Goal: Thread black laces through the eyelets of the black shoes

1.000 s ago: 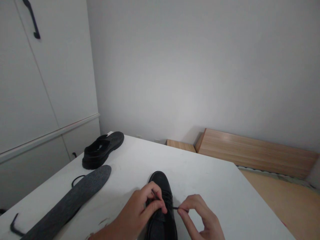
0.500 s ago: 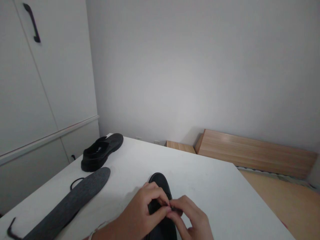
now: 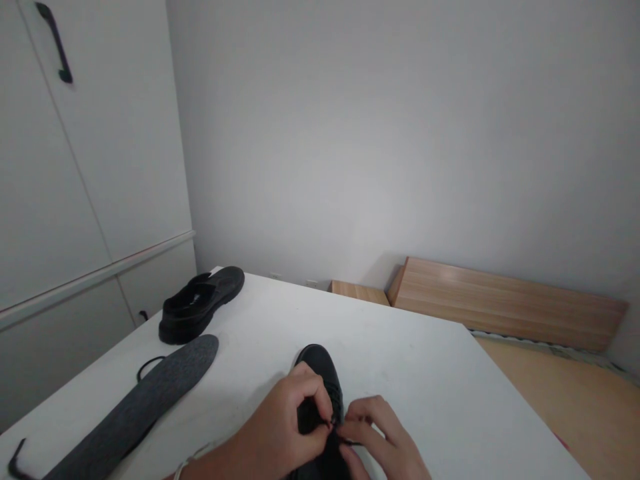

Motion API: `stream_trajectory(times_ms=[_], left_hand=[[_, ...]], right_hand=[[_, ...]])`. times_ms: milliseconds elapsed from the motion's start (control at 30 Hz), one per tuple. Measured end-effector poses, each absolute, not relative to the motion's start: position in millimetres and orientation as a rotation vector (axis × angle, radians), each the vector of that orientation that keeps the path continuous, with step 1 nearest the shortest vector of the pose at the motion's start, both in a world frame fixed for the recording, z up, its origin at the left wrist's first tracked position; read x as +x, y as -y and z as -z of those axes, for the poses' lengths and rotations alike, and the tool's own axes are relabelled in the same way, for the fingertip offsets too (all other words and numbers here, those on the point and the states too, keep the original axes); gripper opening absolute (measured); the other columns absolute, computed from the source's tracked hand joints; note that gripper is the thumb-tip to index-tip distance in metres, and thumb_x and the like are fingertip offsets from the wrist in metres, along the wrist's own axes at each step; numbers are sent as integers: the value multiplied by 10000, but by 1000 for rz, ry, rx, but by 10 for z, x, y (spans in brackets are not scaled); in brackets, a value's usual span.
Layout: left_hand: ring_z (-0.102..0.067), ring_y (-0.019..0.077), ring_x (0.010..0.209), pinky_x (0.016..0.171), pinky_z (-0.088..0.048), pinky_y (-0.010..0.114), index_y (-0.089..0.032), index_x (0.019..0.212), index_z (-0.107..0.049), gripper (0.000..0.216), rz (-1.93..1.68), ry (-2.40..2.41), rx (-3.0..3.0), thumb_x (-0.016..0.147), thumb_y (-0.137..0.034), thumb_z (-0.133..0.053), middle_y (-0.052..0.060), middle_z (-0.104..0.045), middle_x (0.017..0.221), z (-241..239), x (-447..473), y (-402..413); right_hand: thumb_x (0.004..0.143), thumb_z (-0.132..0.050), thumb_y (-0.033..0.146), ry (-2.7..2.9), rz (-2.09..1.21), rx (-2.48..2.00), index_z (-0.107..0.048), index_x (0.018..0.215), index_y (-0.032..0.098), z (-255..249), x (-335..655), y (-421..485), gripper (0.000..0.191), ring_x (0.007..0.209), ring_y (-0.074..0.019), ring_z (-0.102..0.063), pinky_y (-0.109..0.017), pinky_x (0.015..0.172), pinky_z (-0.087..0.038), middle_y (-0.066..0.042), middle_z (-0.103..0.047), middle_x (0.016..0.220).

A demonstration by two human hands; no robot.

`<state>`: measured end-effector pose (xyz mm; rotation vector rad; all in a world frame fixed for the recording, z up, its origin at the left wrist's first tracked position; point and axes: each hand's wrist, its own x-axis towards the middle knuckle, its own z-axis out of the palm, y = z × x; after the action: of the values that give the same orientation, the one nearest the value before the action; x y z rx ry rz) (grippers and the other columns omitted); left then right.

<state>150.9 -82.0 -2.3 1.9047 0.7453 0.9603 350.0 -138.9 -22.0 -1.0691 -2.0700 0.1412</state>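
Observation:
A black lace-up shoe [image 3: 319, 360] lies on the white table at the bottom middle, toe pointing away from me. Over its left side, my left hand [image 3: 287, 420] pinches a dark shoelace near the eyelets. My right hand [image 3: 383, 433] is at the shoe's right edge, thumb and fingers closed on the lace, a short dark end of which [image 3: 352, 443] shows between them. The fingertips of both hands almost meet. Much of the shoe's opening and its heel is hidden by the hands and the frame edge.
On the white table [image 3: 400, 360], a grey insole [image 3: 145, 407] lies at the left with a black lace [image 3: 145, 368] curling out beside it. A second black shoe [image 3: 200, 303] stands at the far left corner. Beyond are a white cabinet [image 3: 100, 167] and a wooden headboard [image 3: 500, 297].
My fingers have shifted slightly lower and the right hand's grip has changed, with its fingers more spread. More of the shoe's lacing now shows. The view has moved slightly.

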Motion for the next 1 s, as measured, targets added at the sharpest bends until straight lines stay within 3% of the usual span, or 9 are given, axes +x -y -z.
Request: stream_trajectory(times_ms=[67, 167, 367, 500, 700, 833, 1000], left_hand=[[-556, 175, 836, 734, -408, 272, -188, 741, -538, 293, -1064, -631, 2133, 620, 78, -519, -12, -595, 780, 34, 1530, 841], [-502, 182, 835, 735, -386, 283, -198, 810, -491, 357, -1141, -534, 2443, 619, 103, -473, -8, -584, 803, 46, 1552, 872], [-484, 200, 802, 721, -390, 315, -195, 852, -494, 201, -1237, -590, 2707, 913, -14, -429, 20, -589, 822, 86, 1611, 906], [-482, 198, 766, 686, -374, 324, -185, 854, -525, 295, -1328, -621, 2734, 1044, -140, -304, 31, -578, 785, 151, 1639, 891], [-469, 205, 751, 697, -363, 329, -171, 955, -562, 225, -1342, -724, 2737, 1038, -133, -356, 30, -573, 775, 244, 1542, 860], [-487, 198, 751, 706, -384, 308, -194, 941, -536, 170, -1298, -743, 2647, 1032, -147, -400, 16, -583, 775, 259, 1440, 888], [-510, 178, 729, 684, -421, 271, -216, 885, -481, 155, -1333, -716, 2516, 1012, -140, -436, -3, -572, 744, 363, 1339, 982]], right_hand=[[910, -545, 80, 2027, -330, -1070, -634, 1085, 257, 157, 3470, 1373, 264, 887, -184, -692, -257, 785, -570, -59, -698, 998], [958, -516, 110, 1904, -423, -1126, -617, 1146, 273, 118, 3404, 1342, 268, 832, -147, -712, -188, 753, -554, -17, -731, 944], [953, -573, 219, 1811, -724, -1241, -697, 936, 223, 163, 3376, 1243, 126, 770, -169, -679, -232, 716, -528, -15, -720, 828], [941, -562, 249, 1710, -898, -1273, -701, 889, 192, 137, 3419, 1189, 159, 723, -185, -662, -269, 691, -524, -31, -706, 779], [873, -512, 131, 1885, -629, -1248, -629, 818, 204, 97, 3367, 1179, 148, 689, -152, -596, -235, 641, -472, -3, -626, 748], [762, -479, 85, 1888, -331, -1188, -551, 781, 226, 228, 3288, 1167, 159, 571, -127, -502, -218, 517, -380, 34, -525, 677], [751, -433, 71, 1867, -93, -1275, -504, 791, 235, 412, 3275, 1143, 183, 555, -136, -473, -242, 527, -365, 37, -486, 669]])
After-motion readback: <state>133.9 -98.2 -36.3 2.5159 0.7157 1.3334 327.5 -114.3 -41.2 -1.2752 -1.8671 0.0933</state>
